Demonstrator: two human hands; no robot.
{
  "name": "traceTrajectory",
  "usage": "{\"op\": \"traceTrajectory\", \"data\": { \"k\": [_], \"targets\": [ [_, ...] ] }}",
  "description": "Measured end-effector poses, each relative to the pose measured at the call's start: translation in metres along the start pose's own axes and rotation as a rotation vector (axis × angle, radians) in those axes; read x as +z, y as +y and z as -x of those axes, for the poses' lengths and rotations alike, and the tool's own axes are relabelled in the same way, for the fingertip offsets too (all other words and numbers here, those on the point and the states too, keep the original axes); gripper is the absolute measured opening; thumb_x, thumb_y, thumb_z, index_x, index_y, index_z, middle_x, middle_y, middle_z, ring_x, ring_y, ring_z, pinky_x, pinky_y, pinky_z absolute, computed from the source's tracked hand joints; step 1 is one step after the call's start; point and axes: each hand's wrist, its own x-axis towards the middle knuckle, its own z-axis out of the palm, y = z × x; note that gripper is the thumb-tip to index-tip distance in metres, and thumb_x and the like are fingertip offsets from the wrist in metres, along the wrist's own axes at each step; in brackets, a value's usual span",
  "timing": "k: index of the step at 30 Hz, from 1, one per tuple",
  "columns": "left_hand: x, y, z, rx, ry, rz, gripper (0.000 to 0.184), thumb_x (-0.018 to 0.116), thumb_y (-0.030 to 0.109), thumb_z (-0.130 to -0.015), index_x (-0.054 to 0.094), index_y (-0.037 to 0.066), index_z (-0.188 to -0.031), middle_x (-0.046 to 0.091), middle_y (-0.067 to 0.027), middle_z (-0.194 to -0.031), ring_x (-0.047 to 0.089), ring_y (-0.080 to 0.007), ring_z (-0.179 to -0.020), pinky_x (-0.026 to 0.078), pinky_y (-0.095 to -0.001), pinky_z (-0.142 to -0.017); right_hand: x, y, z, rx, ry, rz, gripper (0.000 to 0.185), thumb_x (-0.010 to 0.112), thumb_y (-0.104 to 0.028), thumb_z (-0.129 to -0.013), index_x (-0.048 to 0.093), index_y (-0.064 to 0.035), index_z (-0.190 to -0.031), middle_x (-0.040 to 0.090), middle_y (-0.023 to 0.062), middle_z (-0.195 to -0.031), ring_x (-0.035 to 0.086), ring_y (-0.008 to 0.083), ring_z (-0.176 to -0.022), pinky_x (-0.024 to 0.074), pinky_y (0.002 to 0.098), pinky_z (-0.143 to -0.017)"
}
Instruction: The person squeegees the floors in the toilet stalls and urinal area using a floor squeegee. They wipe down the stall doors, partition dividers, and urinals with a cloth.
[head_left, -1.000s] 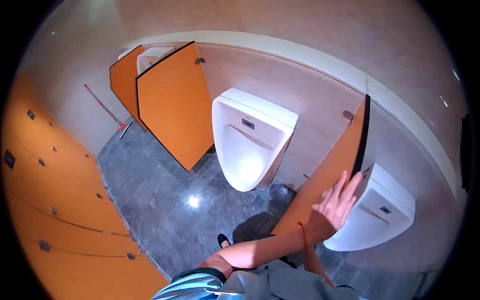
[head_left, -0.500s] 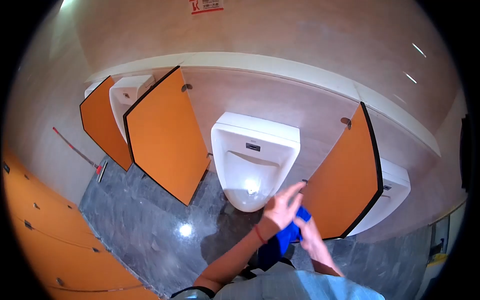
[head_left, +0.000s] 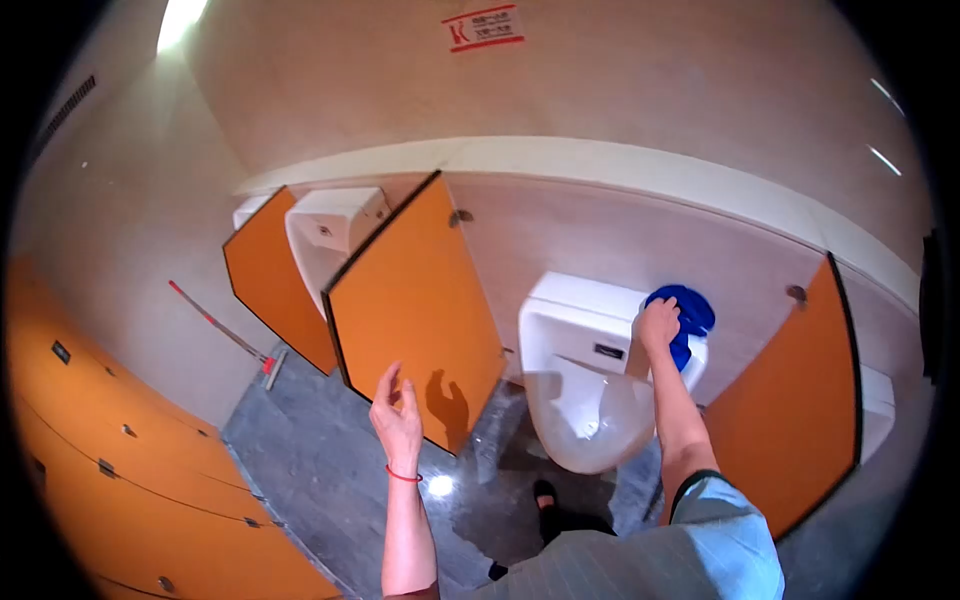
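My right hand [head_left: 657,325] grips a blue cloth [head_left: 690,305] against the upper right corner of a white wall urinal [head_left: 575,295]. Part of the cloth hangs down over the urinal's side. Raised to the left, my left hand [head_left: 397,415] is empty, with its fingers apart and slightly curled. A red string bracelet [head_left: 403,476] circles that wrist. Behind this hand stands an orange partition panel [head_left: 415,310], and the hand's shadow falls on it. The urinal has a small dark sensor plate [head_left: 608,351] on its front.
Another orange partition [head_left: 780,400] stands to the right, with a further urinal [head_left: 876,410] beyond it. More urinals [head_left: 335,220] line the wall at left. A floor squeegee [head_left: 268,365] leans against the left wall. Orange stall doors [head_left: 120,440] run along the lower left.
My hands were together around the cloth in front of the urinal. Now my right hand has carried it to the urinal's top right corner, and my left hand has moved away leftward. The view has shifted.
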Motion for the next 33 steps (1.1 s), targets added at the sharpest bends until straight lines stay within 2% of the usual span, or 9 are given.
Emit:
{"op": "traceTrajectory", "data": {
  "k": [6, 9, 11, 13, 19, 22, 26, 29, 33],
  "targets": [
    [-0.016, -0.072, -0.156, 0.384, 0.631, -0.557, 0.048, 0.059, 0.019, -0.088, 0.044, -0.005, -0.127, 0.049, -0.0212, -0.127, 0.046, -0.0328, -0.119, 0.034, -0.037, -0.101, 0.092, -0.132, 0.016, -0.284, 0.008, 0.07, 0.01, 0.057, -0.012, -0.074, 0.064, -0.0066, -0.079, 0.053, 0.0113, -0.095, 0.057, 0.027, -0.085, 0.0534, 0.0339, -0.059],
    [-0.021, -0.074, -0.193, 0.131, 0.373, -0.369, 0.047, 0.061, 0.023, -0.087, 0.05, -0.008, -0.121, 0.057, -0.0208, -0.117, 0.054, -0.028, -0.108, 0.04, -0.0347, -0.094, 0.083, -0.173, 0.03, -0.566, -0.095, -0.166, 0.008, 0.057, -0.009, -0.069, 0.062, -0.0082, -0.076, 0.053, 0.0108, -0.089, 0.054, 0.029, -0.087, 0.0518, 0.0367, -0.059],
    [-0.018, -0.072, -0.189, 0.217, 0.408, -0.34, 0.042, 0.062, 0.022, -0.087, 0.055, -0.009, -0.115, 0.062, -0.0195, -0.109, 0.057, -0.025, -0.098, 0.042, -0.0339, -0.089, 0.101, -0.174, 0.027, -0.675, -0.092, -0.276, 0.017, 0.057, -0.007, -0.067, 0.063, -0.0083, -0.083, 0.055, 0.0082, -0.098, 0.054, 0.0287, -0.091, 0.0513, 0.0373, -0.061],
    [-0.03, -0.095, -0.193, 0.202, 0.434, -0.369, 0.038, 0.062, 0.021, -0.088, 0.058, -0.011, -0.108, 0.064, -0.0176, -0.104, 0.059, -0.0227, -0.091, 0.045, -0.0333, -0.083, 0.09, -0.161, 0.021, -0.649, -0.298, -0.25, 0.016, 0.057, -0.013, -0.073, 0.064, -0.0087, -0.087, 0.056, 0.0086, -0.104, 0.053, 0.0286, -0.098, 0.0507, 0.0386, -0.069],
    [-0.012, -0.062, -0.18, 0.066, 0.445, -0.19, 0.037, 0.06, 0.026, -0.089, 0.061, -0.008, -0.106, 0.066, -0.015, -0.097, 0.059, -0.0209, -0.085, 0.046, -0.0304, -0.077, 0.036, -0.015, 0.009, -0.367, 0.048, -0.171, 0.031, 0.054, 0.001, -0.067, 0.066, -0.0095, -0.094, 0.061, 0.0106, -0.102, 0.057, 0.0302, -0.097, 0.046, 0.0399, -0.085],
    [-0.018, -0.066, -0.18, 0.12, 0.482, -0.411, 0.037, 0.061, 0.027, -0.088, 0.062, -0.006, -0.104, 0.066, -0.0123, -0.096, 0.058, -0.0166, -0.085, 0.045, -0.0283, -0.078, -0.005, 0.054, 0.001, -0.071, 0.093, 0.002, 0.031, 0.054, 0.001, -0.068, 0.064, -0.0068, -0.096, 0.059, 0.012, -0.107, 0.054, 0.0323, -0.1, 0.0441, 0.0422, -0.088],
    [-0.012, -0.068, -0.183, 0.151, 0.511, -0.293, 0.031, 0.061, 0.022, -0.089, 0.062, -0.005, -0.104, 0.066, -0.009, -0.096, 0.058, -0.0143, -0.084, 0.045, -0.0272, -0.077, -0.018, 0.064, 0.0, 0.117, 0.068, 0.214, 0.035, 0.057, -0.003, -0.068, 0.061, -0.0059, -0.103, 0.056, 0.0114, -0.109, 0.052, 0.0338, -0.1, 0.0457, 0.0418, -0.084],
    [-0.01, -0.066, -0.183, 0.127, 0.492, -0.216, 0.027, 0.061, 0.018, -0.089, 0.063, -0.005, -0.104, 0.066, -0.0073, -0.096, 0.058, -0.0134, -0.083, 0.045, -0.0268, -0.077, 0.016, 0.019, 0.017, -0.048, 0.285, 0.189, 0.024, 0.055, -0.003, -0.064, 0.059, -0.0049, -0.087, 0.056, 0.0113, -0.096, 0.053, 0.0325, -0.083, 0.0452, 0.0413, -0.069],
    [-0.015, -0.071, -0.182, 0.163, 0.517, -0.445, 0.031, 0.062, 0.021, -0.088, 0.062, -0.006, -0.104, 0.067, -0.0113, -0.091, 0.059, -0.0165, -0.08, 0.046, -0.0287, -0.074, 0.043, -0.103, 0.051, -0.213, -0.09, -0.136, 0.026, 0.063, -0.006, -0.061, 0.06, -0.0058, -0.087, 0.055, 0.012, -0.094, 0.053, 0.0325, -0.085, 0.0464, 0.0426, -0.071]
  ]
}}
